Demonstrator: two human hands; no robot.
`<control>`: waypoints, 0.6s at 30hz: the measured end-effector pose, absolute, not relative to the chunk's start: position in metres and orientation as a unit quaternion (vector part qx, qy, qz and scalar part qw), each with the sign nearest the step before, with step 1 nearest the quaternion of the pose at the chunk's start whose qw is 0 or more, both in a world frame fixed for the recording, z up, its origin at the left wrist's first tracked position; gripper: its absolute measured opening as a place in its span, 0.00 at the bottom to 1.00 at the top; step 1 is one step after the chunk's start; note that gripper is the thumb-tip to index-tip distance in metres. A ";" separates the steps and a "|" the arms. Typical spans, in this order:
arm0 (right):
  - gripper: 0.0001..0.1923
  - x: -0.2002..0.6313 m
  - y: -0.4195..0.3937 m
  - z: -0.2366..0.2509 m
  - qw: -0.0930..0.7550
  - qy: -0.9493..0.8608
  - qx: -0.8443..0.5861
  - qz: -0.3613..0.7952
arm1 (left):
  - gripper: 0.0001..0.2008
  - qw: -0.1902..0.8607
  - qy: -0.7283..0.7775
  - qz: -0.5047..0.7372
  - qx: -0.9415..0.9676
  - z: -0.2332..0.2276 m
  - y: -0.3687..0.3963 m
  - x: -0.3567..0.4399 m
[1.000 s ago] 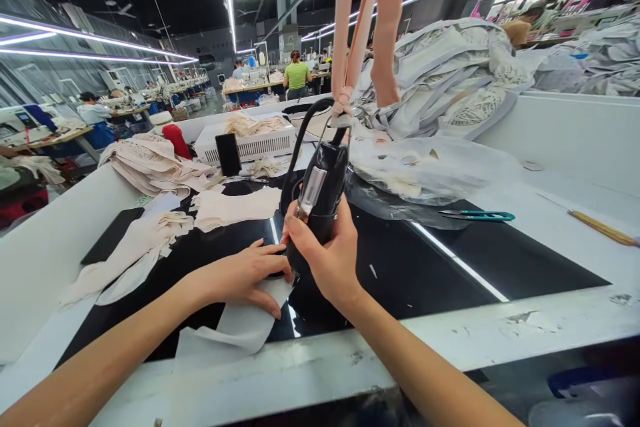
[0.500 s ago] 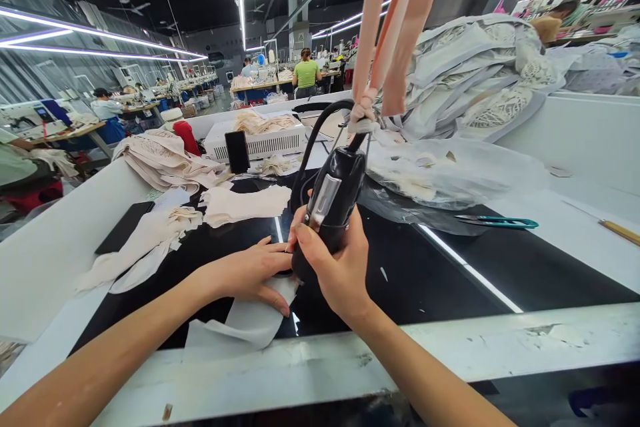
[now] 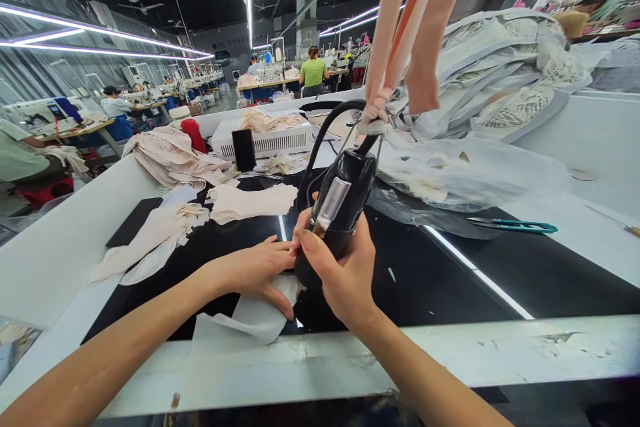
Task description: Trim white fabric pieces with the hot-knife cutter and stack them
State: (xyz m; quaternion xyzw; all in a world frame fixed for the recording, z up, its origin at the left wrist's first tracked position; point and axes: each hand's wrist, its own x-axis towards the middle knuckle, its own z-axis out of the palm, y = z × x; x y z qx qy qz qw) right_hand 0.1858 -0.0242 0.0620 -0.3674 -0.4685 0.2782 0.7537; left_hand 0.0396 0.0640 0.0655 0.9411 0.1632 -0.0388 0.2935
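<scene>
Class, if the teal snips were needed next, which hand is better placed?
Probably the right hand: it is nearer the teal snips, though it grips the black tool. The left hand is farther away, resting on pale fabric.

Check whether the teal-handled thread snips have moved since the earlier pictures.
No: against the black board, the teal-handled thread snips keep the same spot; only the view shifted.

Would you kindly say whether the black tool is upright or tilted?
Tilted: the black tool in the right hand leans, its corded top farther right in view than its lower part.
</scene>
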 end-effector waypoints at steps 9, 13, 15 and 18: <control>0.11 0.187 -0.024 0.063 0.740 -0.478 -0.382 0.278 | 0.39 0.292 0.158 -0.027 0.943 0.061 0.067 0.039; 0.14 0.186 -0.024 0.061 0.754 -0.471 -0.361 0.281 | 0.40 0.291 0.150 -0.024 0.945 0.060 0.068 0.039; 0.15 0.184 -0.023 0.060 0.753 -0.477 -0.354 0.283 | 0.40 0.295 0.146 -0.025 0.944 0.059 0.068 0.040; 0.15 0.181 -0.021 0.058 0.745 -0.484 -0.363 0.281 | 0.42 0.302 0.140 -0.026 0.943 0.058 0.069 0.041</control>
